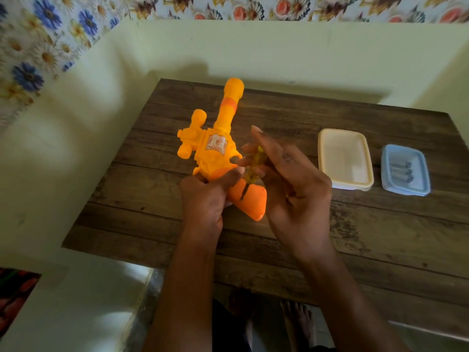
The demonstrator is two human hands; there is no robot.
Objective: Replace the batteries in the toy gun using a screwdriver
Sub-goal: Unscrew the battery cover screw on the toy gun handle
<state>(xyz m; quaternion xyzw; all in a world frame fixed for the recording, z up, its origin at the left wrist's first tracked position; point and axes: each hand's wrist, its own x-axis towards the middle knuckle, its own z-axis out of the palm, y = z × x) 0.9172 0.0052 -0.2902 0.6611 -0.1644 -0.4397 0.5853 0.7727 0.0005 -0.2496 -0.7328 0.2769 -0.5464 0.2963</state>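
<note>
Here, seen from above, one person's two bare hands work over a dark wooden table set against pale yellow walls.

One orange and yellow toy gun is held over the left half of the table, its barrel pointing away from the person and its orange handle pointing back toward them. The left hand grips the gun where the body meets the handle, with the fingers curled round it from the left.

The right hand holds one screwdriver with a clear yellow handle. The thumb and fingers pinch the handle, and one finger sticks out straight above it. The screwdriver tilts down and to the left, and its thin metal tip touches the upper face of the gun's handle, just beside the left hand's fingers.

Two shallow plastic tubs sit side by side on the right of the table, well apart from the gun. The nearer one is a cream tub. The farther one is a blue tub, which holds what look like three batteries lying in a row; they are blurred, so the count is not certain.

Two bare feet show on the floor below the table's near edge.
</note>
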